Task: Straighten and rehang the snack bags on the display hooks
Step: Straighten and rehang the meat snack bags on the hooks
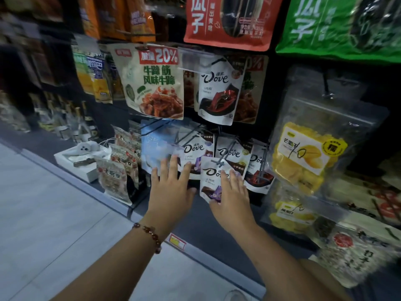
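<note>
A lower row of white Dove chocolate bags hangs on wire display hooks (225,151). My right hand (232,198) holds one small Dove bag (211,177) with a purple picture. Its fingers lie on the bag's front and its thumb is at the bottom corner. The bag's top sits at a hook's tip. My left hand (171,192) has spread, straight fingers touching the leftmost Dove bag (195,148) and a blue bag (152,146) beside it. Two more Dove bags (233,152) hang to the right.
Above hang another Dove bag (219,90) and a beef tendon bag (156,83). Clear dried mango bags (303,153) hang at the right, and red (227,18) and green (338,25) seed bags at the top. Nut bags (112,179) and a white tray (73,157) stand low left by the tiled floor.
</note>
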The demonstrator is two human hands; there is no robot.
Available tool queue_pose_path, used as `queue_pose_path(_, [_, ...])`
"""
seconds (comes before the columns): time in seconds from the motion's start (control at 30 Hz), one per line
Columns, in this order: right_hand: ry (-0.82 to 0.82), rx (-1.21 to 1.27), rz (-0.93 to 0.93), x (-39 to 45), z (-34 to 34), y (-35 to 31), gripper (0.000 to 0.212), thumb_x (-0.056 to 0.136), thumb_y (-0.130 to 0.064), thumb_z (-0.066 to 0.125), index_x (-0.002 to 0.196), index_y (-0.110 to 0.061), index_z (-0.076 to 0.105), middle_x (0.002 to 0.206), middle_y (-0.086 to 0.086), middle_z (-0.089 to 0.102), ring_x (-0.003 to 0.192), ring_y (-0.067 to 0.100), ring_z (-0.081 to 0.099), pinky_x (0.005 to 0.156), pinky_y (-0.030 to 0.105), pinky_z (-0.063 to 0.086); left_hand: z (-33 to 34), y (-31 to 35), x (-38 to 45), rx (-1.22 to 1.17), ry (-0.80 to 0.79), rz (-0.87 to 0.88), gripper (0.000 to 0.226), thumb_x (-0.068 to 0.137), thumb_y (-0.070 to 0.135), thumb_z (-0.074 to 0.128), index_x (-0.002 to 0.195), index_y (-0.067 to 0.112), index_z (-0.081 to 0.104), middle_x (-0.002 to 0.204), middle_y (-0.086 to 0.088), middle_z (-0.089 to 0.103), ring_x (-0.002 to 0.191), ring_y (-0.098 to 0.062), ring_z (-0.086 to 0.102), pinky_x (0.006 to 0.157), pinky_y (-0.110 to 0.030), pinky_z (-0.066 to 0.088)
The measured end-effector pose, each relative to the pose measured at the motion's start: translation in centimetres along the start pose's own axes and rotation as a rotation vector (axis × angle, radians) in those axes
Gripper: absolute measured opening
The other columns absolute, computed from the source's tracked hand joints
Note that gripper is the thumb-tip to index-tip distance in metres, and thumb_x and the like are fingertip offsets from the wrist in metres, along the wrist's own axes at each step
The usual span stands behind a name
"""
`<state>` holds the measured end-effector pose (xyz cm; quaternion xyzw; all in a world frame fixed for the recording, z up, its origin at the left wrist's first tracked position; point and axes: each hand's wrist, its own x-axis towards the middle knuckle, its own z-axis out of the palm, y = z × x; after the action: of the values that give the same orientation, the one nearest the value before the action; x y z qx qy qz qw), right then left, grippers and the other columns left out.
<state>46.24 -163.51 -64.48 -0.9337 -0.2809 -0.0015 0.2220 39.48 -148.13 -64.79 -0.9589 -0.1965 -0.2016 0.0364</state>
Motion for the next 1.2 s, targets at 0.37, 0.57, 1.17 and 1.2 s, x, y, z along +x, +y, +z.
queue_pose_path(0.37, [-0.068, -0.057, -0.113, -4.0, -3.5, -1.1, 0.075, 0.096, -0.033, 0.051, 0.156, -0.027, 0.005, 0.164, -0.001, -0.006, 0.150, 0.021, -0.008, 0.121, 0.039, 0.001, -4.0, -2.5, -3.5, -0.026, -0.006, -0.044, 0.070, 0.096, 0.054, 0.041, 0.155, 0.024, 0.018, 0.162, -0.018, 0.010, 0.147, -0.042, 0.012, 0.117, -0.056, 0.016])
queue_pose_path(0.57, [-0.059, -0.046, -0.153, -3.6, -7.7, -2.9, 0.074, 0.096, -0.035, 0.053, 0.156, -0.026, 0.010, 0.164, -0.001, 0.000, 0.151, 0.020, -0.004, 0.121, 0.037, 0.003, -6.4, -3.7, -3.1, -0.088, -0.039, -0.044, 0.072, 0.097, 0.060, 0.030, 0.156, 0.028, 0.004, 0.163, -0.013, -0.005, 0.150, -0.035, 0.001, 0.120, -0.052, 0.008])
queue_pose_path(1.17, [-0.079, -0.098, -0.153, -2.8, -9.9, -4.3, 0.073, 0.095, -0.032, 0.055, 0.155, -0.026, 0.015, 0.164, 0.002, 0.006, 0.150, 0.022, 0.004, 0.121, 0.040, 0.007, -8.2, -3.8, -2.0, -0.150, -0.009, -0.042, 0.069, 0.096, 0.058, 0.037, 0.154, 0.024, 0.023, 0.161, -0.014, 0.019, 0.147, -0.036, 0.016, 0.117, -0.053, 0.018])
queue_pose_path(1.2, [-0.083, -0.097, -0.149, -2.7, -9.9, -4.3, 0.073, 0.095, -0.033, 0.055, 0.155, -0.026, 0.015, 0.164, 0.002, 0.006, 0.151, 0.022, 0.004, 0.121, 0.040, 0.007, -8.2, -3.8, -2.0, -0.144, -0.013, -0.046, 0.069, 0.096, 0.058, 0.037, 0.155, 0.024, 0.022, 0.161, -0.014, 0.019, 0.148, -0.036, 0.016, 0.117, -0.053, 0.018])
